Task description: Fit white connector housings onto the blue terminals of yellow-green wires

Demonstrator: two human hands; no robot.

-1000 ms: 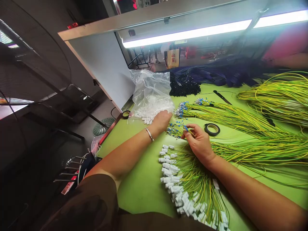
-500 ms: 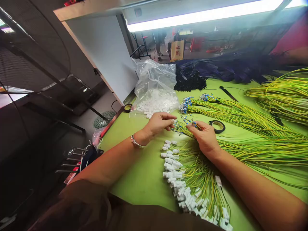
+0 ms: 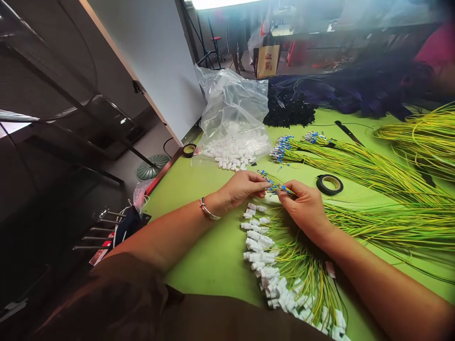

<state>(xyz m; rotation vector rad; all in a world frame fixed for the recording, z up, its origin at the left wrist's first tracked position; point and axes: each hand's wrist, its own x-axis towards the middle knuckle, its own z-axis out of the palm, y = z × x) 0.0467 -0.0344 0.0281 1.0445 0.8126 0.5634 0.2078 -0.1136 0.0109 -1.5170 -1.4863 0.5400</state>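
Observation:
My right hand (image 3: 304, 204) is closed around a bundle of green-yellow wires (image 3: 290, 193), thumb on top near their ends. The wire ends carry small blue-sleeved metal terminals (image 3: 263, 174). My left hand (image 3: 243, 189), with a bracelet at the wrist, is pinched at these terminals, its fingertips nearly meeting the right thumb; what lies between them is hidden. Below both hands, wires fitted with white plastic connectors (image 3: 261, 257) lie fanned out on the green table (image 3: 209, 265).
Behind my hands stands a clear plastic bag (image 3: 232, 102) with loose white connectors (image 3: 232, 163). More blue-tipped wire bundles (image 3: 341, 158) stretch to the right. Black tape rolls (image 3: 330, 184) lie nearby. Black parts (image 3: 291, 109) and dark cables sit at the back, near a person's pink sleeve (image 3: 437, 49).
My left hand has moved slightly right and down, its fingertips now among the terminals beside my right thumb. The right hand keeps its wires. The camera view has tilted down a little.

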